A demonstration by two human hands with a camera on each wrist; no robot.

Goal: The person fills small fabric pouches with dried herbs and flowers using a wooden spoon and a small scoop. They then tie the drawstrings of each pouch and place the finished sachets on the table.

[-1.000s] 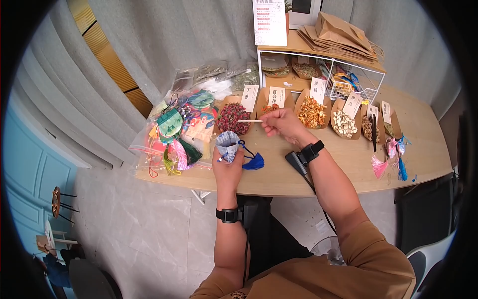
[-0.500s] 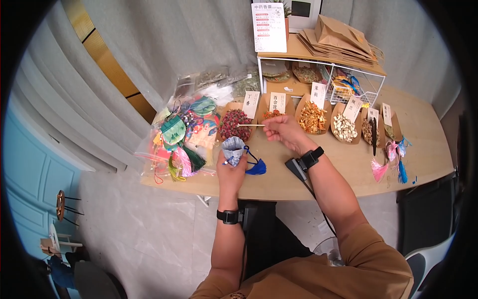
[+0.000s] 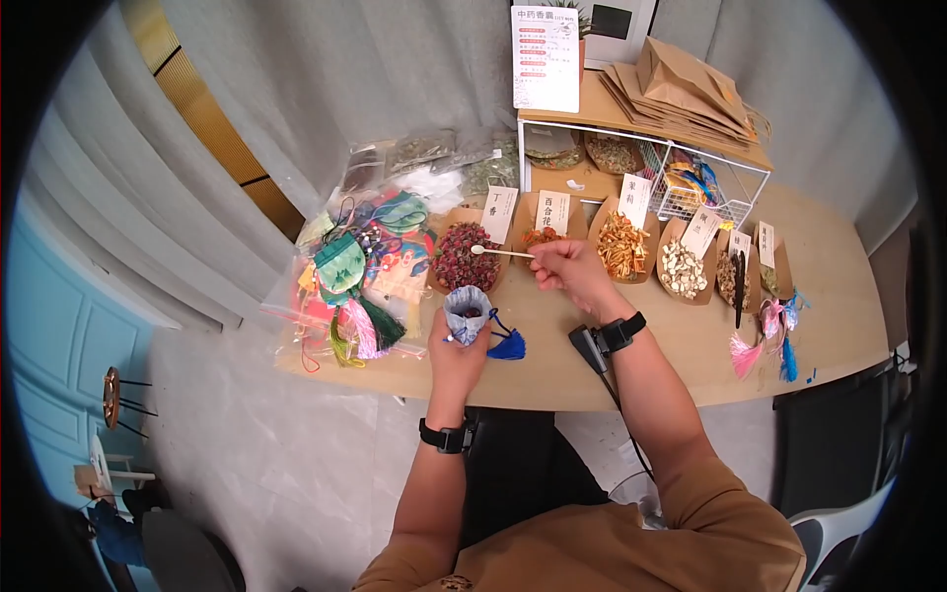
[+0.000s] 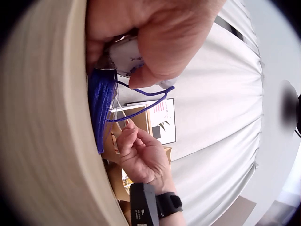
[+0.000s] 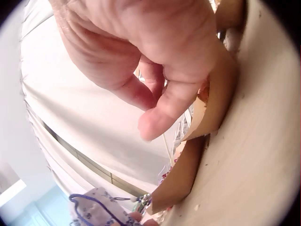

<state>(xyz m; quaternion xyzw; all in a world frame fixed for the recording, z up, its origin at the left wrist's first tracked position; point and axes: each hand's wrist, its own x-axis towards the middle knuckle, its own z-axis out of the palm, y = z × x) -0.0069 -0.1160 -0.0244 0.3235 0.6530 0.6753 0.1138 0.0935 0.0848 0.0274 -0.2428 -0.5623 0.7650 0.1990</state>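
My left hand (image 3: 459, 365) grips a small blue-and-white cloth pouch (image 3: 469, 331) near the table's front edge. Its mouth is spread upward, with something dark red inside. A blue tassel (image 3: 508, 345) hangs off its right side on a cord. Between thumb and fingers, my right hand (image 3: 574, 272) pinches a thin, pale, small spoon (image 3: 505, 253). The spoon points left, its bowl over the dried red rosebuds (image 3: 464, 259) in a brown paper tray, just beyond the pouch. In the right wrist view, the pouch (image 5: 99, 203) shows below the right fingertips.
Several labelled paper trays of dried herbs curve rightward, including orange-yellow flowers (image 3: 621, 247) and pale slices (image 3: 683, 268). Tasselled sachets (image 3: 340, 264) fill a plastic bag at left. Behind stands a small shelf (image 3: 592, 91) with paper bags (image 3: 681, 89). Pink and blue tassels (image 3: 769, 331) lie at right.
The spoon's bowl has turned into sight over the rosebuds, still in the right hand. The pouch's mouth now faces the head camera more, showing its dark contents. The head view has shifted slightly.
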